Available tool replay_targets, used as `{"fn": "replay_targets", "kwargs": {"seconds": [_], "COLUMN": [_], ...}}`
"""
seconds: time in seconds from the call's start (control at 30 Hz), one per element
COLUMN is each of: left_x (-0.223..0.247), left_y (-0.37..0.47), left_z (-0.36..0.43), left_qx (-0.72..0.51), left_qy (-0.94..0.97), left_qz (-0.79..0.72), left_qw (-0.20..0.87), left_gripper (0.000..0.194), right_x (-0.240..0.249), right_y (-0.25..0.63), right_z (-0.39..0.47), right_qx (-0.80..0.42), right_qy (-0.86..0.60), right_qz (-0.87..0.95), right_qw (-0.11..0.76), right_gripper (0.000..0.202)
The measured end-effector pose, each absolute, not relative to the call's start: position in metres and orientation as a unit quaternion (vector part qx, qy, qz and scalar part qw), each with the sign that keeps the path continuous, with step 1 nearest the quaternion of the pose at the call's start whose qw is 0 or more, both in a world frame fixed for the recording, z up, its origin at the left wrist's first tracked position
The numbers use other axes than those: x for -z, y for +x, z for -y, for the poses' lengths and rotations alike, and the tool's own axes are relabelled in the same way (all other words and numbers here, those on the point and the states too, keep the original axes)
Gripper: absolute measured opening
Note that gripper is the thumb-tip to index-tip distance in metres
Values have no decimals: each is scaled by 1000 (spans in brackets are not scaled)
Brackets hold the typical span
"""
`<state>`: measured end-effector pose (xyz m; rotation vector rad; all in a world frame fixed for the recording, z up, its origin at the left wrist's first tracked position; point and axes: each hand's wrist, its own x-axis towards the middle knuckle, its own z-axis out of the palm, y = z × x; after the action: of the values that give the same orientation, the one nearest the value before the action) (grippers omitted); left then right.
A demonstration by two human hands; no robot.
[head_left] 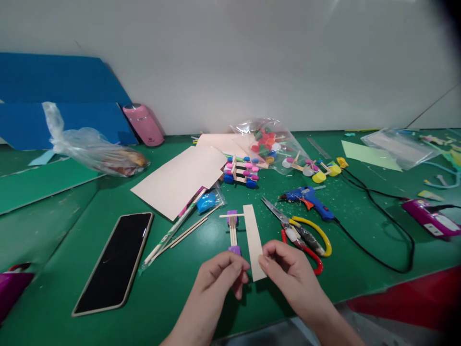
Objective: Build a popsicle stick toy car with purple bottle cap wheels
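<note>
Honestly, left hand (218, 279) is loosely curled (can't tell if it's gripping anything) by the purple-ended stick frame (233, 233), which could get knocked if the card strip (253, 238) pinched in the right hand (292, 275) swings left. Knotted plastic bag (84, 146) has brownish stuff (129, 161), small packet (218, 193) something blue, clear bag (290, 146) colourful caps (265, 140).

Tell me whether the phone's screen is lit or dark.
Dark: the phone lies face up, and its screen shows black, with only a faint mark and no display visible.
</note>
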<state>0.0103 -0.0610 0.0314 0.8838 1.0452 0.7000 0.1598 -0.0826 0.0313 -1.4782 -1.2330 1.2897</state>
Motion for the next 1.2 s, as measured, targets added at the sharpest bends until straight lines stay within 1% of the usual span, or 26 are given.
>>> {"fn": "replay_targets", "kwargs": {"seconds": [0.3, 0.53, 0.63, 0.73, 0.8, 0.87, 0.93, 1.07, 1.2], "left_x": [-37, -37, -38, -40, -40, -40, -40, -39, -40], "left_y": [16, 24, 24, 23, 22, 21, 21, 20, 18], "left_z": [57, 56, 56, 54, 54, 52, 51, 49, 47], "left_qx": [-322, -338, -344, -348, -352, -355, -356, -358, -360], "left_qy": [398, 392, 376, 373, 374, 373, 370, 376, 380], "left_qz": [-463, -475, -479, -484, -479, -474, -476, -479, -484], "left_qw": [723, 712, 715, 712, 712, 714, 714, 708, 701], "left_gripper": [13, 16, 17, 18, 18, 18, 18, 19, 19], "right_x": [-34, -36, -28, -13, -2, 8, 16, 24, 19], "right_y": [161, 163, 181, 208, 226, 240, 250, 258, 260], "right_z": [84, 89, 93, 100, 105, 109, 111, 107, 94], "right_qx": [-507, -498, -448, -348, -257, -173, -121, -75, -90], "right_qy": [-575, -572, -603, -676, -713, -736, -751, -751, -751], "right_qz": [505, 527, 531, 520, 540, 571, 589, 629, 645], "right_qw": [396, 383, 391, 390, 365, 318, 271, 190, 106], "right_gripper": [21, 22, 21, 19, 19, 22, 28, 37, 46]}}
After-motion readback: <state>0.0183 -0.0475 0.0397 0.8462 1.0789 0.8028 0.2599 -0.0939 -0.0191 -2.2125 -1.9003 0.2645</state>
